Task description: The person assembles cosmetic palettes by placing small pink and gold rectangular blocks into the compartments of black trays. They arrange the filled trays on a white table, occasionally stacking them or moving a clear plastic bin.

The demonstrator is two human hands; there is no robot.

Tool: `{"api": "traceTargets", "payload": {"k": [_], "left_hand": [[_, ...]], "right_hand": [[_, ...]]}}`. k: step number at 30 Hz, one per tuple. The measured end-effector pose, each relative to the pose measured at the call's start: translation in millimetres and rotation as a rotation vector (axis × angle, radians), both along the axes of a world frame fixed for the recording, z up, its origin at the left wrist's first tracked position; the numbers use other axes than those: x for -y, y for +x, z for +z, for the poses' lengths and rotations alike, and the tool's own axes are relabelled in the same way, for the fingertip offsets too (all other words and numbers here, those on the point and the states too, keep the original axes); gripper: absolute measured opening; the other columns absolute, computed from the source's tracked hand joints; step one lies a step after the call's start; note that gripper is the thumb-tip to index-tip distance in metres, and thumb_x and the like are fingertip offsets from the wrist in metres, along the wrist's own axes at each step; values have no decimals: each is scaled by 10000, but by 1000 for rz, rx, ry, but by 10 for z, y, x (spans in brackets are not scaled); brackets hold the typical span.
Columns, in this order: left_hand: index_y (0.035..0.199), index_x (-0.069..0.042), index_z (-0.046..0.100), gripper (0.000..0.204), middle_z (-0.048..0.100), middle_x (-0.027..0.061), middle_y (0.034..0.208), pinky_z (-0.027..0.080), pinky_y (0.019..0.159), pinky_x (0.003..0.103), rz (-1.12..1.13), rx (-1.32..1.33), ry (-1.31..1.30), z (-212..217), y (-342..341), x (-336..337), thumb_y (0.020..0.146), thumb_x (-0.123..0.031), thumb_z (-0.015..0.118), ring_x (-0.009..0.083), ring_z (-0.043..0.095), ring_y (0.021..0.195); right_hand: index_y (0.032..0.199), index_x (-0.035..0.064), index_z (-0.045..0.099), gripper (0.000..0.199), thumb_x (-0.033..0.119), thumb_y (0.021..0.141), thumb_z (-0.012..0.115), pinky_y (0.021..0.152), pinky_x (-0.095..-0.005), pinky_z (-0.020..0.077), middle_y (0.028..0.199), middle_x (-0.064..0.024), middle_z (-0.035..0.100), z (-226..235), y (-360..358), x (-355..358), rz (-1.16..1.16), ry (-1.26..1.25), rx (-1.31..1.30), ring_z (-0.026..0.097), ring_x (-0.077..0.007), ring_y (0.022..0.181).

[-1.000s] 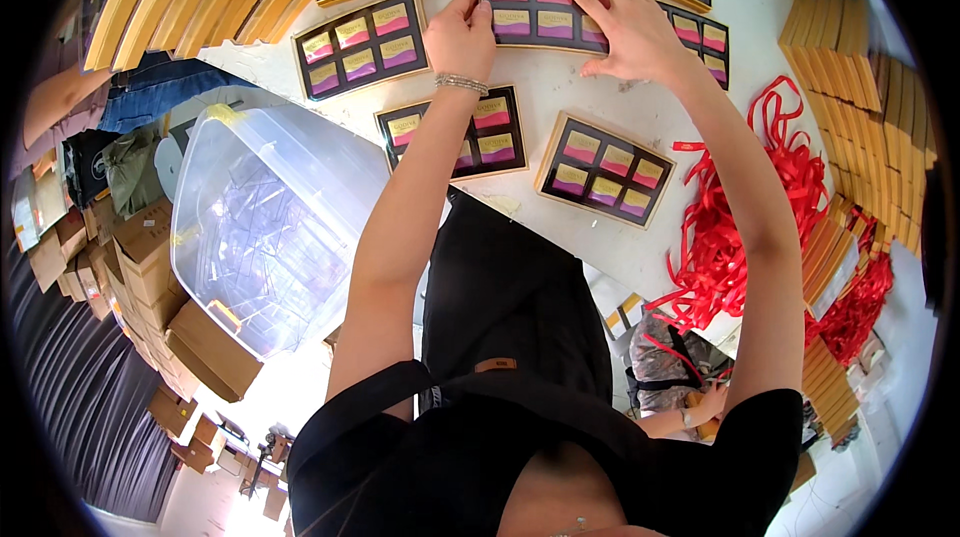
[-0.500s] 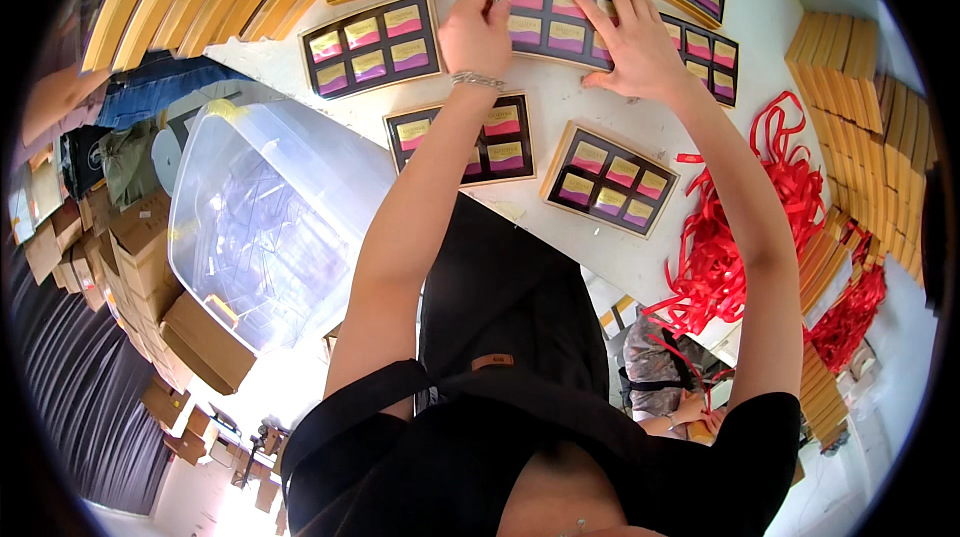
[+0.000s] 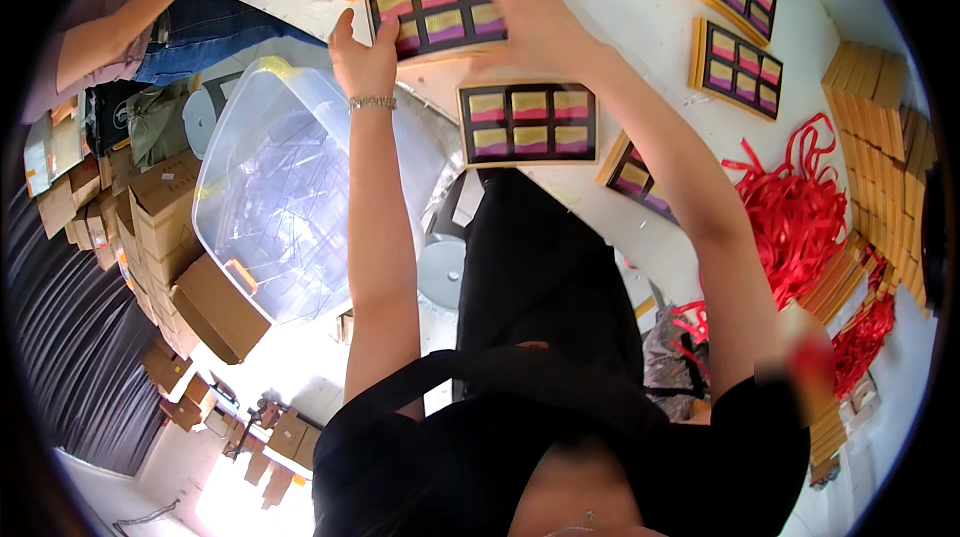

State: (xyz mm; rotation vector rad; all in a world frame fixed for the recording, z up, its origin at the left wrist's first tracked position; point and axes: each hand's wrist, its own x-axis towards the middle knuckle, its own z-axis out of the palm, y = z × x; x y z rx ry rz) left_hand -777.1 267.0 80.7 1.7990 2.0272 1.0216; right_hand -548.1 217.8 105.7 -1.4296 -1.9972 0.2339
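While the left hand [image 3: 365, 62], thumb and fingers apart, meets a far-left six-piece box [image 3: 441, 19] | right hand [image 3: 530, 7]: blurred fingers spread over its right end | red ribbons [image 3: 800, 212] right

A black short-sleeved top [image 3: 430, 477] is worn with a silvery bracelet [image 3: 372, 102] and fine necklace [image 3: 589, 516].

A translucent plastic tub [image 3: 325, 122] stands left, near cardboard boxes [image 3: 165, 207] and dark pleated fabric [image 3: 75, 337]; tangled red ribbon [image 3: 790, 237] lies right.

A black box [image 3: 440, 8] of six gold, pink and purple squares [image 3: 445, 25] slants over the white table [image 3: 645, 22].
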Motion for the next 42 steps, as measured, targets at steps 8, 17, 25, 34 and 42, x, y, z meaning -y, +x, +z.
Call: {"api": "traceTargets", "payload": {"k": [8, 17, 25, 34, 42], "left_hand": [[1168, 24, 625, 301, 641, -10, 966, 444, 765, 224, -144, 929, -345, 929, 150, 755, 961, -190, 580, 56, 517, 833], [1403, -49, 420, 468, 562, 96, 1300, 451, 1000, 372, -102, 1472, -737, 582, 122, 1692, 966, -127, 568, 206, 546, 1189], [1330, 80, 439, 677, 617, 141, 1208, 482, 983, 375, -602, 1340, -856, 1575, 520, 1326, 764, -133, 744, 254, 618, 1110], [1372, 1, 341, 687, 567, 94, 1210, 468, 964, 389, -1138, 1607, -757, 2616, 4375, 1236, 815, -59, 740, 212, 561, 1110], [1073, -64, 641, 233, 691, 74, 948, 553, 745, 390, -1232, 1222, -1081, 2627, 6895, 1062, 902, -219, 609, 221, 660, 844]], "right_hand": [[1299, -30, 444, 460, 234, 939, 553, 942, -361, 441, 1158, -178, 623, 660, -291, 805, -289, -464, -1055, 601, -262, 1033], [1436, -25, 337, 746, 215, 842, 719, 1045, -341, 365, 1380, -146, 469, 439, -96, 1410, -515, -904, -1071, 447, -207, 1255], [1528, 44, 162, 970, 168, 771, 755, 1072, -346, 343, 1488, -179, 300, 1283, 432, 1915, -532, -660, -1401, 408, -235, 1305], [1359, 60, 397, 657, 65, 772, 693, 940, -330, 471, 1206, -68, 589, 2199, 2301, 2144, -735, 666, -1677, 581, -188, 1104], [1468, -23, 283, 694, 301, 946, 608, 1083, -387, 342, 1443, -163, 421, 2235, 3187, 2556, -1136, 309, -1465, 423, -244, 1321]]}}
